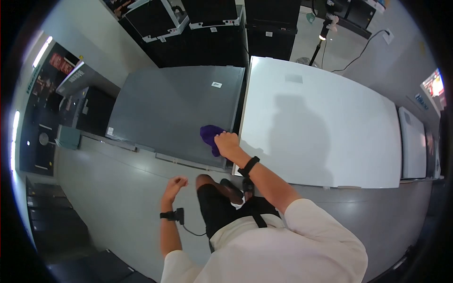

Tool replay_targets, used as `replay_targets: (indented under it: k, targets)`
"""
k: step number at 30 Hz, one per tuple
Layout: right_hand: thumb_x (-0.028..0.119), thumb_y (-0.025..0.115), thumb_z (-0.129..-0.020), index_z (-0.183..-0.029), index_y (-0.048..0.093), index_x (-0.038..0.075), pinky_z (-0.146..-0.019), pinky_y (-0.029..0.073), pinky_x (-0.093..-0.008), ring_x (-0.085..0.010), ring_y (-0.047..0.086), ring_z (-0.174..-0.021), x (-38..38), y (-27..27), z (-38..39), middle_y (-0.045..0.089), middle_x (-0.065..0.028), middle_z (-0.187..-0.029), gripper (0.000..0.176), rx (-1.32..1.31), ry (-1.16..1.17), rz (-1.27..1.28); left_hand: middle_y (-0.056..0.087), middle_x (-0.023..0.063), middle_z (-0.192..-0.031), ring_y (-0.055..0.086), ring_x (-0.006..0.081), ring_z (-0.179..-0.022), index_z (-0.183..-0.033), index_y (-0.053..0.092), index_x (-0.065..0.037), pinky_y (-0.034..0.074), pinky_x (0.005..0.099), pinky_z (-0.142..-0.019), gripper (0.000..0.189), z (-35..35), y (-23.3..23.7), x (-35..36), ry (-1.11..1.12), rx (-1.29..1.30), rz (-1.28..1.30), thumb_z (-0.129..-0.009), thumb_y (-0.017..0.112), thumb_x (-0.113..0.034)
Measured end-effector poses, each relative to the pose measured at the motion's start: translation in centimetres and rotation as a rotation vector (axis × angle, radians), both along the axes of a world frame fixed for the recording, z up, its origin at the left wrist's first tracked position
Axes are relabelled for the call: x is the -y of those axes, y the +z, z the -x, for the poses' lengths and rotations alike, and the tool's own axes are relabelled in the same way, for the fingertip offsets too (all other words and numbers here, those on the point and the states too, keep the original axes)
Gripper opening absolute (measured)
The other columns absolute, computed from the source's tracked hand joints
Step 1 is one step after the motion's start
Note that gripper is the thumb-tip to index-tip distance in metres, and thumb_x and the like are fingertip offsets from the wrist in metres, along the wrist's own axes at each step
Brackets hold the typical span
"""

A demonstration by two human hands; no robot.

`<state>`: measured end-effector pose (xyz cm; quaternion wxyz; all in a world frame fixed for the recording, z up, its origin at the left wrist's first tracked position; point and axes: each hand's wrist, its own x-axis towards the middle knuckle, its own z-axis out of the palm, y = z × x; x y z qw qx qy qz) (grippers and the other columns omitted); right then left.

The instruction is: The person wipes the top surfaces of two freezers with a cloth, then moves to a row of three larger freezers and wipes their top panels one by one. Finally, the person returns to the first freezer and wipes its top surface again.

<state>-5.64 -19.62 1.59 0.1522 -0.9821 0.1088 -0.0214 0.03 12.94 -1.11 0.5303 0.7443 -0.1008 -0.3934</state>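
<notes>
My right hand [227,144] is closed on a purple cloth [210,135]. The cloth is bunched and lies against the dark grey flat top [170,99] of a large box-shaped unit, close to its right edge. Beside that edge, a narrow dark gap parts the grey top from a wide white top [363,118], over which my right forearm reaches. My left hand [174,186] hangs at my side over the floor, its fingers loosely curled with nothing seen in them. A black strap with a small box sits on my left wrist, and a cable runs from it.
Several black units [271,37] stand behind the two tops. A thin stand [317,49] and a wall cable are at the back right. White units [412,141] adjoin the right end. Dark appliances [89,111] line the left side, and pale floor [118,188] lies around my legs.
</notes>
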Motion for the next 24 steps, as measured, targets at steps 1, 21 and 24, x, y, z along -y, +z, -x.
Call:
replay_targets:
  k: [1,21,24]
  targets:
    - [0.014,0.067,-0.076,-0.086,0.073,0.012,-0.072,0.055,-0.0419,-0.0255,0.069,-0.093,0.6,0.3,0.5,0.071,-0.0090,-0.091,0.012,-0.002,0.011,0.013,0.064,0.0052,-0.096,0.060,0.0173,-0.092,-0.098,0.065,0.000,0.049,0.0322,-0.087,0.019,-0.7,0.5,2.4,-0.072,0.210,-0.017,-0.093,0.066,-0.019]
    - [0.033,0.070,-0.084,-0.147,0.034,0.009,-0.105,0.036,-0.0408,-0.0292,0.049,-0.125,3.9,-1.7,4.4,0.049,-0.0157,-0.142,0.077,0.220,0.283,-0.184,0.026,0.0305,-0.151,0.036,0.0472,-0.135,-0.142,0.031,0.005,0.037,0.0481,-0.109,0.081,1.6,0.0,18.6,-0.279,1.078,-0.311,-0.076,0.072,-0.018]
    - [0.033,0.068,-0.085,-0.148,0.034,0.009,-0.109,0.033,-0.0403,-0.0282,0.046,-0.127,4.0,-1.5,4.7,0.048,-0.0134,-0.143,0.075,0.118,0.318,-0.121,0.029,0.0296,-0.149,0.041,0.0479,-0.130,-0.140,0.033,0.007,0.037,0.0499,-0.107,0.080,-0.6,-0.8,16.9,-0.158,1.043,-0.412,-0.076,0.071,-0.022]
